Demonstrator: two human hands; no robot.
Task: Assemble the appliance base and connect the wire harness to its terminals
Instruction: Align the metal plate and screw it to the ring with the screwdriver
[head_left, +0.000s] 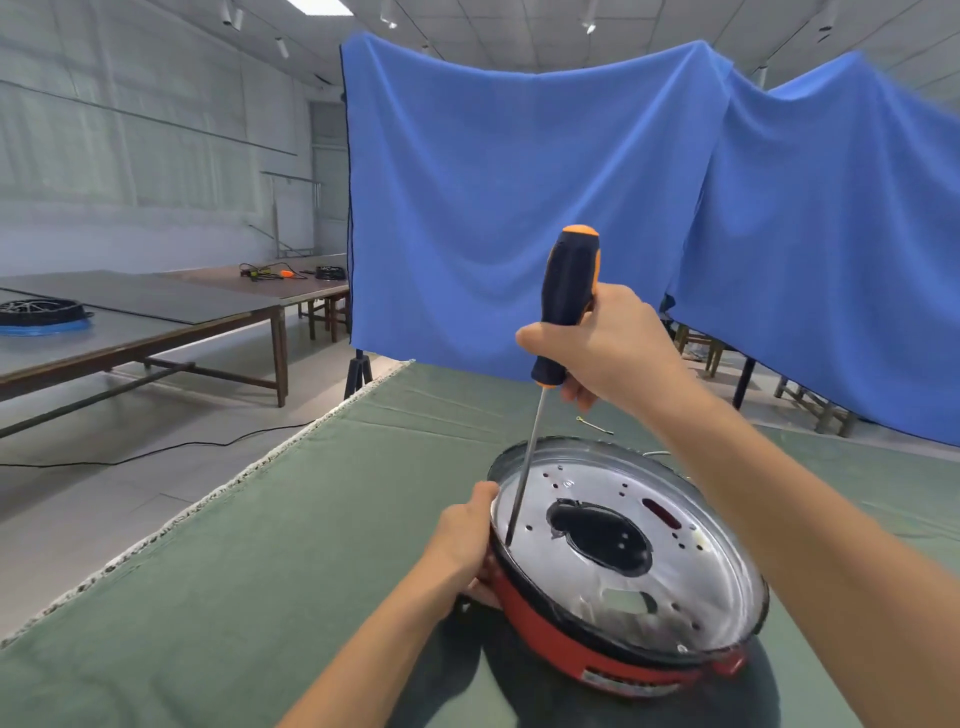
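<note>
At lower centre, the left hand (465, 540) gripped the round red appliance base (597, 639); the right hand (608, 348) clasped the black-and-orange screwdriver (563, 306), tip on its silver metal plate (675, 587).

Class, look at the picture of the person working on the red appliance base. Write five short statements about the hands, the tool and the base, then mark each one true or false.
1. The right hand grips the screwdriver by its handle. True.
2. The screwdriver tip points at the middle of the metal plate. False: it meets the plate near its left edge.
3. The left hand holds the rim of the red appliance base. True.
4. The base lies on bare wood. False: on a green cloth.
5. A red curtain hangs behind. False: a blue cloth.
</note>
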